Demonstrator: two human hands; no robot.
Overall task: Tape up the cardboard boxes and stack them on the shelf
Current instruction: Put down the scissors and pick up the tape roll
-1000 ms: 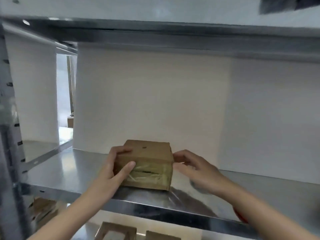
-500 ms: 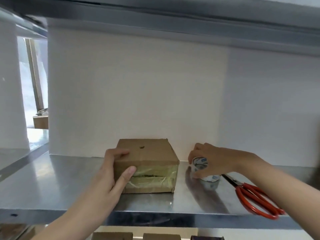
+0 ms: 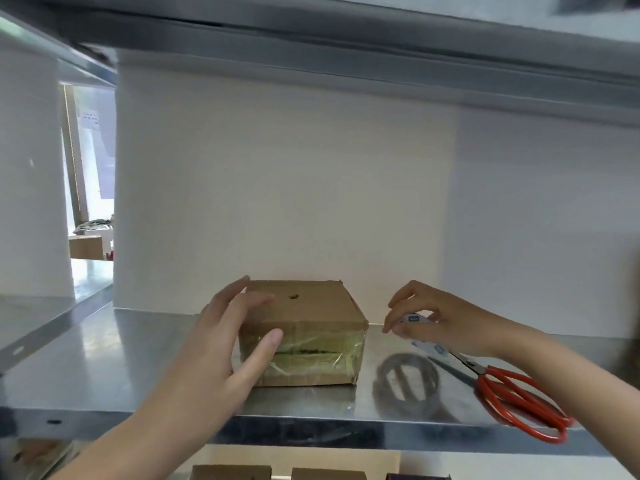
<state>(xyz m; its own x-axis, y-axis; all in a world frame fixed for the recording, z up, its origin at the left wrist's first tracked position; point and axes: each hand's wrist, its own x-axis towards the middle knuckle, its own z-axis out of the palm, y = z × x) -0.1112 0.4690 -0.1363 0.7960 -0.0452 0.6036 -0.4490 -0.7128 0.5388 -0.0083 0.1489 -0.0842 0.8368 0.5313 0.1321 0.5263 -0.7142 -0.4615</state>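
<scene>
A steel shelf (image 3: 104, 358) against a white wall (image 3: 277, 185), with one taped box (image 3: 311, 306) at its middle.
The left hand (image 3: 221, 341) is spread wide over the box's 9 o'clock side, thumb at the taped front. At the box's 3 o'clock the right hand (image 3: 446, 320) curls round a roll of tape (image 3: 410, 319); red-handled scissors (image 3: 519, 396) lie at 4 o'clock.

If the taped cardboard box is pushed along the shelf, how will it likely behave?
The cardboard box sits low and flat, so it probably slides rather than tips. The shelf is glossy metal, so friction looks low. The front seam under the tape gapes slightly, so that face may flex under pressure.
</scene>
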